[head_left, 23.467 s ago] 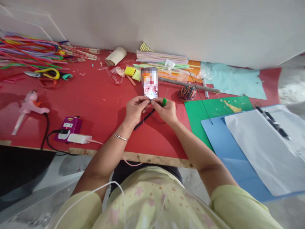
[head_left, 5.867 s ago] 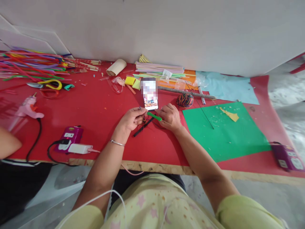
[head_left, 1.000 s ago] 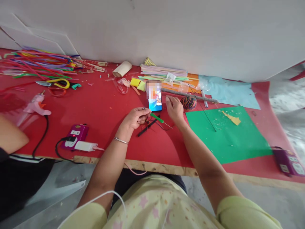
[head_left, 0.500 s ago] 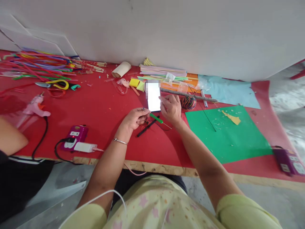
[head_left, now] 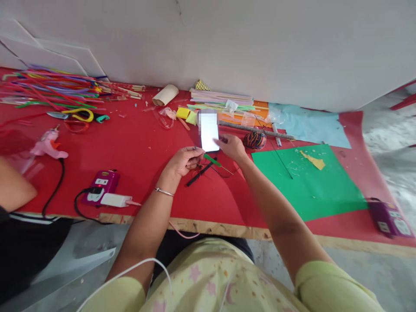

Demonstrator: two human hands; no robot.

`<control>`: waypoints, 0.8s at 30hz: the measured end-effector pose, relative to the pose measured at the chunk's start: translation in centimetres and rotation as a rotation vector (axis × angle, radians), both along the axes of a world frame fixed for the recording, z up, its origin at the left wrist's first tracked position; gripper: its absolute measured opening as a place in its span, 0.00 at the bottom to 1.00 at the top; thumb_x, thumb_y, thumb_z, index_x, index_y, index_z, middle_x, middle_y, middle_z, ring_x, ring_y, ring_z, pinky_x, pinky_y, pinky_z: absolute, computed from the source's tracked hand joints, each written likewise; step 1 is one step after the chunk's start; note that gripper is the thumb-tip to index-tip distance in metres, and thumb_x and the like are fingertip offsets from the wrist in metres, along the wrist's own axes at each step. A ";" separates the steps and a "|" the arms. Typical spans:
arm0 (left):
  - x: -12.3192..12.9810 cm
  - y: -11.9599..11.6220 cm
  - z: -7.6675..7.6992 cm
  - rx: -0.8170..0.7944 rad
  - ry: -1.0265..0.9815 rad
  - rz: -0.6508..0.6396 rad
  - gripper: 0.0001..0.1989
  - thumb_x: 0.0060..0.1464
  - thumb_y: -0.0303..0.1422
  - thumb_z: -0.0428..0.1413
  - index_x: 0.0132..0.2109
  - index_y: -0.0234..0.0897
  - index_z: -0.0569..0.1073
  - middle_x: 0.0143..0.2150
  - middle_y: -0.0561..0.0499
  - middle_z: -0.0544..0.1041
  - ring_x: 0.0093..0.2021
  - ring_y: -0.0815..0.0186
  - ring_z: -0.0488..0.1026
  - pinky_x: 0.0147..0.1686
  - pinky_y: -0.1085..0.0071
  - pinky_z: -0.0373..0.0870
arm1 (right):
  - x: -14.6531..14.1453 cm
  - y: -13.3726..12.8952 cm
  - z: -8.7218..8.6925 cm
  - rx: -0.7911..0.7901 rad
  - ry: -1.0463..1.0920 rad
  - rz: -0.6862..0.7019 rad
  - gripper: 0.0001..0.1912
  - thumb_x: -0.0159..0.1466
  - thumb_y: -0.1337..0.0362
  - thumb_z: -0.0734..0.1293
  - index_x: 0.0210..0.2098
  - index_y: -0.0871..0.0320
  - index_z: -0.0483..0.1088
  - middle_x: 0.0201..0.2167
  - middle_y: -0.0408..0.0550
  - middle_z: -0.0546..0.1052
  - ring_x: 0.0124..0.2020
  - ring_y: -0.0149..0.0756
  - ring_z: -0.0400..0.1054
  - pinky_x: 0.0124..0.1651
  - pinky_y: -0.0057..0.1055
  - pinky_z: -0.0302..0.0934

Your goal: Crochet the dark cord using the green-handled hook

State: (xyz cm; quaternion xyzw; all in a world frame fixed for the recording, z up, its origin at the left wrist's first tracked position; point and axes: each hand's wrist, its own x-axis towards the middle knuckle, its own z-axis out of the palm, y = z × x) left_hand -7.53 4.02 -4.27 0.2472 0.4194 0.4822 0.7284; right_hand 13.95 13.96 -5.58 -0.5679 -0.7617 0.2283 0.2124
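Observation:
My left hand [head_left: 186, 161] is closed, thumb and fingers pinched at the handle end of a green-handled crochet hook [head_left: 213, 160]. Its thin metal shaft points right and toward me. Dark reddish yarn shows at the curled fingers, partly hidden by them. Under the hook, a black stick-like thing [head_left: 197, 175] lies slantwise on the red table cover. A phone [head_left: 209, 138] with a bright white screen lies just beyond. Holding nothing, my right hand [head_left: 232, 146] has a finger stretched over the screen's lower right; whether it touches is unclear. Beside that hand rests a multicoloured yarn ball [head_left: 255, 140].
Green sheet [head_left: 305, 186] lies right with a yellow scrap. Along the wall are straws [head_left: 222, 97], a grey rod [head_left: 256, 129] and a cardboard tube [head_left: 165, 95]. Leftward are scissors [head_left: 78, 115], a pink glue gun [head_left: 48, 144], a purple power box [head_left: 107, 182] and another person's arm [head_left: 14, 186].
My right hand has shifted slightly down, its finger now lower and farther left over the phone screen. My left hand and the crochet hook have stayed nearly still.

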 end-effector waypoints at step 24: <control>-0.2 0.1 -0.1 0.024 0.016 -0.032 0.14 0.46 0.35 0.71 0.34 0.30 0.78 0.26 0.53 0.74 0.15 0.83 0.51 0.16 0.79 0.42 | -1.7 -0.5 1.2 0.655 -0.212 0.226 0.24 0.75 0.53 0.58 0.65 0.49 0.73 0.52 0.56 0.74 0.52 0.52 0.62 0.54 0.48 0.55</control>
